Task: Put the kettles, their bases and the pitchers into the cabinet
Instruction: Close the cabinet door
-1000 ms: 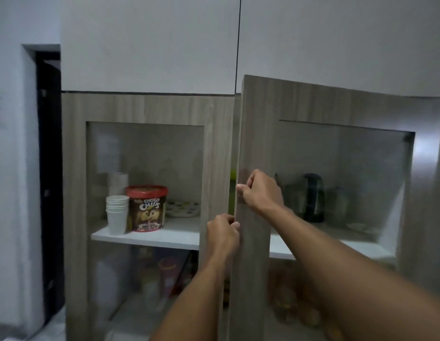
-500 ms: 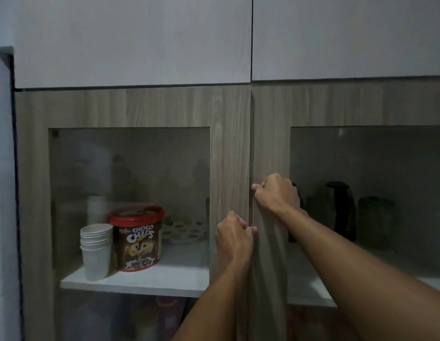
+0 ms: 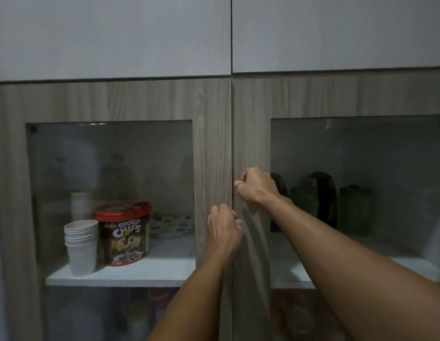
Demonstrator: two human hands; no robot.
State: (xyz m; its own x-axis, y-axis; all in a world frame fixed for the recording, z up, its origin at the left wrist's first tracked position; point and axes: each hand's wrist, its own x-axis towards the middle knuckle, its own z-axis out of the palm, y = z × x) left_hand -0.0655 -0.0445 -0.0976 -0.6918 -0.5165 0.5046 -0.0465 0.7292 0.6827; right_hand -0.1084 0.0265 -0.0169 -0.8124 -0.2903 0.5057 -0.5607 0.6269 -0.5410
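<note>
The right door point(image 3: 253, 134) of the cabinet point(image 3: 110, 99), which stood swung out a second ago, now lies flush beside the left door point(image 3: 212, 143), with only a thin dark seam between them. The view has also drawn nearer to the doors.

Both hands stay at that seam. The right hand point(image 3: 257, 188) sits higher, on the inner edge of the right door, its fingers curled into a fist and its thumb tip at the seam. The left hand point(image 3: 223, 227) is just below it, fingers curled too, with its knuckles over the seam. Whether either hand still pinches a door edge cannot be told, since the fingertips are hidden.

The task's things stand inside on the white shelf point(image 3: 120, 274), dim behind the right door's glass. A dark kettle point(image 3: 323, 198) stands with a greenish pitcher point(image 3: 356, 207) to its right, and a second pitcher point(image 3: 301, 200) to its left. Another dark kettle point(image 3: 279, 184) is partly hidden behind the right wrist. The bases cannot be made out.

Behind the left glass are a stack of paper cups point(image 3: 81, 244), a Choco Chips tub point(image 3: 123, 235) just beside it, and a spotted plate point(image 3: 171, 225) further back.
</note>
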